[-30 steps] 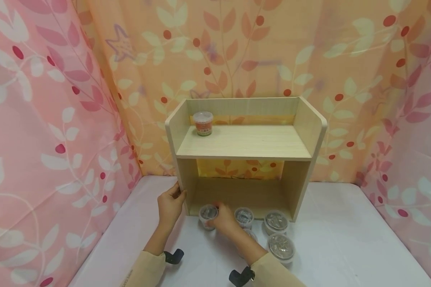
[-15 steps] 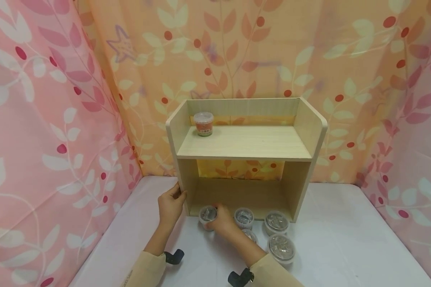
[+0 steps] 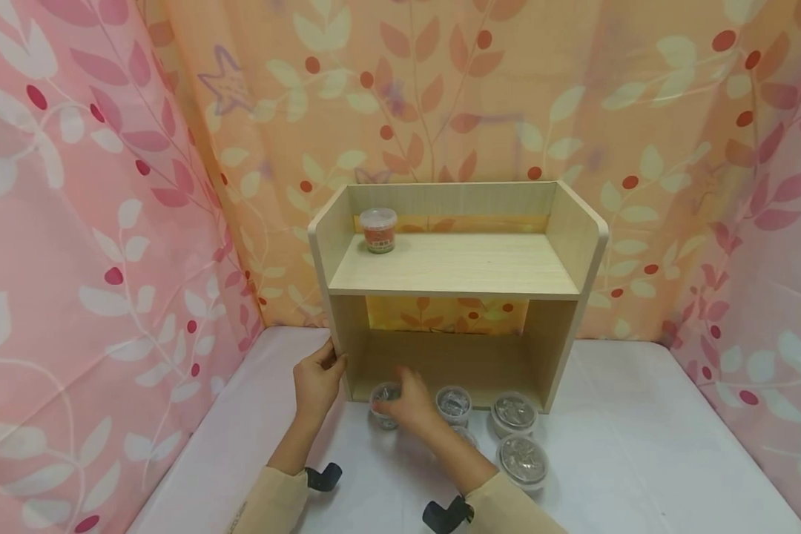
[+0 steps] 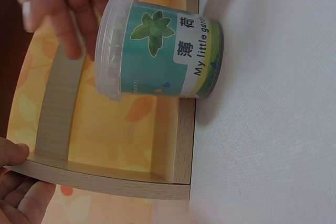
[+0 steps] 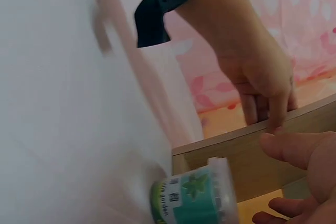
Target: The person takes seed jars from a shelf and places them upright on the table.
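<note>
My left hand grips the front edge of the left side panel of the wooden shelf, thumb inside and fingers outside. A clear-lidded plastic tub with a teal "My little garden" label and a leaf picture stands upright on the white cloth, at the shelf's lower left front. Beside its lid is my right hand, fingers spread and extended. In the right wrist view, a gap shows between this hand and the tub.
Another lidded tub with a red label sits on the upper board, at the left. Several more tubs, including one with a grey top, stand to the right of my right hand. Patterned curtains surround the table.
My right hand has let go of the teal-labelled tub, and its fingers have spread away from it. The left hand has kept its grip on the shelf panel.
</note>
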### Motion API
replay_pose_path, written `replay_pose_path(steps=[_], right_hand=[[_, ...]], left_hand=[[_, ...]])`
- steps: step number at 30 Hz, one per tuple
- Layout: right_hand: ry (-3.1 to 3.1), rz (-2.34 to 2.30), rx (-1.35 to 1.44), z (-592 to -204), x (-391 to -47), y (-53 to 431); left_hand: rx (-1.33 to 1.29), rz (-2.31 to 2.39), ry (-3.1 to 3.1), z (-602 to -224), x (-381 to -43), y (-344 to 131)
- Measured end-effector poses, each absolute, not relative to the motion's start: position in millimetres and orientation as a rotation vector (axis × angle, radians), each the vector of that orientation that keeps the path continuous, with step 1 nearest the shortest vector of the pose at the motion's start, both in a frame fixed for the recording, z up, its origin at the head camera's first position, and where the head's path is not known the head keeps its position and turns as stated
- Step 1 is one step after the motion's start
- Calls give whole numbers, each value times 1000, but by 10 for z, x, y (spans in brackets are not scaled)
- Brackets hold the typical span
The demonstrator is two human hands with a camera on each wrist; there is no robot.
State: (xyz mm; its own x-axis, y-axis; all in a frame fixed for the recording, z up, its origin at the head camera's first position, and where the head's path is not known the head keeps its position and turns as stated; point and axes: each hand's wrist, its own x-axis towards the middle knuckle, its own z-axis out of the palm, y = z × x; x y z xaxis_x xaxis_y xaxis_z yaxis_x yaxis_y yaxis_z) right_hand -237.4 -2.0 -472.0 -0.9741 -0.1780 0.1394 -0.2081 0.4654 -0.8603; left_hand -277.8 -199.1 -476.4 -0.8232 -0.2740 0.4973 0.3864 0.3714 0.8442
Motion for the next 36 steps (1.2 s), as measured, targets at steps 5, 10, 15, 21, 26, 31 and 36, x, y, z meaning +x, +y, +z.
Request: replay_pose_path(steps=[5, 10, 15, 21, 26, 31, 36], right_hand=[[-2657, 1609, 386, -4517, -2345, 40], [-2640, 1623, 465, -4270, -2291, 92], [-2618, 1604, 569, -3975, -2235, 134], [-2605, 1620, 656, -3638, -2147, 172], [-2576, 1695, 796, -3367, -2095, 210], [-2548, 1695, 893, -3123, -2100, 242], [-2490, 1754, 927, -2909, -2158, 272]], left_hand=[[-101, -1480, -2059, -4765, -2777, -1993], [-105, -1479, -2058, -4758, -2767, -1987], [-119, -1469, -2071, -4761, -2772, -1997], [-126, -1493, -2070, -4762, -2772, -2004], [-143, -1528, -2052, -4764, -2777, -2002], [-131, -1525, -2048, -4775, -2781, -1997], [-138, -1496, -2063, -4775, -2774, -1997]])
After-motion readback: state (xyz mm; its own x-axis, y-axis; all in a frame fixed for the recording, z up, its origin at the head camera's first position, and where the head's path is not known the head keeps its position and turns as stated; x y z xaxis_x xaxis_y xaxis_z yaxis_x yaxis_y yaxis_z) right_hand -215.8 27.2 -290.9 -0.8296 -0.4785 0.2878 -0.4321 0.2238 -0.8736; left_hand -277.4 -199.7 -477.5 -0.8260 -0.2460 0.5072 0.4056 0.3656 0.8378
